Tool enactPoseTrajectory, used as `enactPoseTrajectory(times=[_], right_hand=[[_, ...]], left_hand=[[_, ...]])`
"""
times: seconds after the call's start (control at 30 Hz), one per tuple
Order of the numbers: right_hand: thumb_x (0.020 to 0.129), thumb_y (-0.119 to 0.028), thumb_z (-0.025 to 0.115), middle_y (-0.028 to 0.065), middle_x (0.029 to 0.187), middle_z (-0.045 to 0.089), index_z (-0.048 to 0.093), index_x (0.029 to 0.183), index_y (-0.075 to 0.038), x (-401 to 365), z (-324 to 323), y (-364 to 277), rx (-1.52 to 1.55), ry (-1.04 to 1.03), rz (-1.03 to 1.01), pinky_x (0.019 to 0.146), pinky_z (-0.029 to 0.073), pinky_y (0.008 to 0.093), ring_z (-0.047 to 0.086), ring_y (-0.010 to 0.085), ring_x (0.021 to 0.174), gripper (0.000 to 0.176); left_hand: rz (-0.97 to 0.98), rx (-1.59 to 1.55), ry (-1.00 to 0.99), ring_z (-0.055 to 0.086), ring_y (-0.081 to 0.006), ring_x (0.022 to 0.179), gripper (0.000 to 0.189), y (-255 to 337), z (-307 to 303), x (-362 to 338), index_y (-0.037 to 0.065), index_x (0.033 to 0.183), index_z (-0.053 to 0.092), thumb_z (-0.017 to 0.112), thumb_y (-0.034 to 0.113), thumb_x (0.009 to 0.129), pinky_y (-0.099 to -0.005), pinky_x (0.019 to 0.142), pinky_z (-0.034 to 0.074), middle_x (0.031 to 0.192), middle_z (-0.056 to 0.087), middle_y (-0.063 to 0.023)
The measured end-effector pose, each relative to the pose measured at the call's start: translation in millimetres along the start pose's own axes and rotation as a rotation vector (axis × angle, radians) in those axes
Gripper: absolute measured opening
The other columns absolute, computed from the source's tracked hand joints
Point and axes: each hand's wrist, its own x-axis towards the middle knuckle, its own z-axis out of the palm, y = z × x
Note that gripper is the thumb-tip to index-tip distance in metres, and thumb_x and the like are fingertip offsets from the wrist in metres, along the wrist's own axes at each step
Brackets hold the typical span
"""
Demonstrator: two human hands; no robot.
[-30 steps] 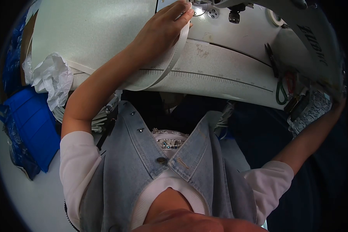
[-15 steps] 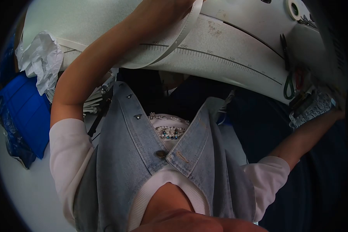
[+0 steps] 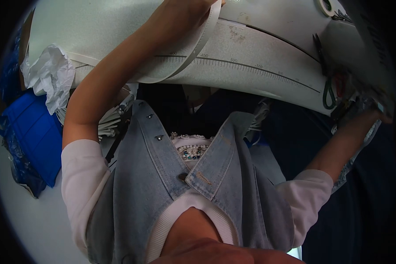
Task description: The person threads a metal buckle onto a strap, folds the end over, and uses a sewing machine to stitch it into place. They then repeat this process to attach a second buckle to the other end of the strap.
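At the top edge, my left hand [image 3: 196,9] is partly cut off by the frame. A narrow white tape [image 3: 193,55] runs down from its fingers in a loose curve to the table's front edge. The fingers seem closed on the tape, though most of them are out of sight. Far to the right, my right hand [image 3: 384,115] is in the dark margin by a patterned clear plastic bag [image 3: 350,165] and some cluttered items. Its fingers are too dark and blurred to make out.
A pale machine table [image 3: 251,79] with a printed ruler scale curves across the top. Dark-handled scissors [image 3: 328,94] lie at its right end, below a tape roll [image 3: 326,7]. Crumpled white paper [image 3: 53,70] hangs at the left, above a blue panel [image 3: 31,132].
The view has shifted slightly. My right hand has come a little down and inward, and the patterned bag now shows below the forearm. My left hand still has the tape.
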Motion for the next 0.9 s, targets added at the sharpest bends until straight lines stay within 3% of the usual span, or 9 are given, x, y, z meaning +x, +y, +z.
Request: enactPoseTrajectory(times=[0.23,0.43,0.57,0.6,0.73,0.8,0.9], right_hand=[[0.082,-0.021,0.058,0.0158,0.094,0.065,0.064,0.096,0.003,29.2,-12.4,-5.3,0.011,-0.059,0.058,0.071,0.053,0.0438,0.062,0.0284,0.084,0.028],[0.082,-0.019,0.058,0.0161,0.091,0.065,0.065,0.092,0.004,4.8,-3.8,11.5,-0.027,0.027,-0.019,0.069,0.053,0.0432,0.063,0.0275,0.081,0.026],[0.081,-0.018,0.058,0.0163,0.088,0.066,0.066,0.090,0.004,-6.4,-34.4,15.3,-0.120,0.093,-0.032,0.067,0.054,0.0429,0.063,0.0269,0.080,0.025],[0.081,-0.018,0.058,0.0163,0.088,0.066,0.066,0.089,0.005,-16.9,-46.8,9.1,-0.125,0.124,-0.048,0.067,0.054,0.0428,0.063,0.0267,0.079,0.025],[0.081,-0.012,0.056,0.0118,0.069,0.055,0.054,0.073,0.000,-100.5,-39.8,-45.5,0.200,0.354,-0.035,0.057,0.046,0.0386,0.053,0.0226,0.063,0.015],[0.081,-0.009,0.054,0.0095,0.060,0.049,0.048,0.065,-0.002,-147.9,-24.5,-78.4,0.328,0.284,-0.042,0.052,0.042,0.0365,0.048,0.0205,0.054,0.019],[0.083,-0.006,0.052,0.0110,0.066,0.053,0.048,0.067,-0.002,-218.2,5.6,-120.5,0.503,0.008,-0.036,0.056,0.041,0.0346,0.050,0.0212,0.062,0.017]], left_hand=[[0.025,0.029,-0.011,0.057,-0.0290,0.109,0.031,0.0,0.7,-0.3,-0.004,0.113,0.058,0.062,0.007,0.085,-0.0353,0.090,0.052,0.114,0.055,-0.0148],[0.038,0.026,-0.013,0.057,-0.0290,0.110,0.030,-4.6,4.8,-2.3,-0.005,0.112,0.058,0.061,0.008,0.085,-0.0353,0.090,0.052,0.114,0.056,-0.0153],[0.095,0.084,-0.099,0.056,-0.0288,0.112,0.030,11.1,-6.3,-22.9,-0.005,0.111,0.059,0.061,0.007,0.084,-0.0352,0.092,0.051,0.114,0.056,-0.0158],[0.133,0.152,-0.167,0.055,-0.0286,0.114,0.030,16.5,-8.6,-28.5,-0.005,0.111,0.059,0.061,0.007,0.083,-0.0351,0.094,0.050,0.114,0.057,-0.0161],[0.208,0.264,-0.093,0.054,-0.0287,0.116,0.030,22.7,-2.2,-29.5,-0.006,0.110,0.059,0.061,0.007,0.083,-0.0359,0.098,0.047,0.118,0.056,-0.0176],[0.209,0.287,-0.068,0.053,-0.0292,0.118,0.031,15.4,1.5,-22.4,-0.006,0.111,0.058,0.061,0.007,0.083,-0.0366,0.100,0.045,0.120,0.056,-0.0186],[0.223,0.365,-0.039,0.053,-0.0293,0.118,0.031,1.2,10.4,-14.7,-0.006,0.112,0.057,0.060,0.008,0.084,-0.0370,0.100,0.046,0.120,0.055,-0.0186]])
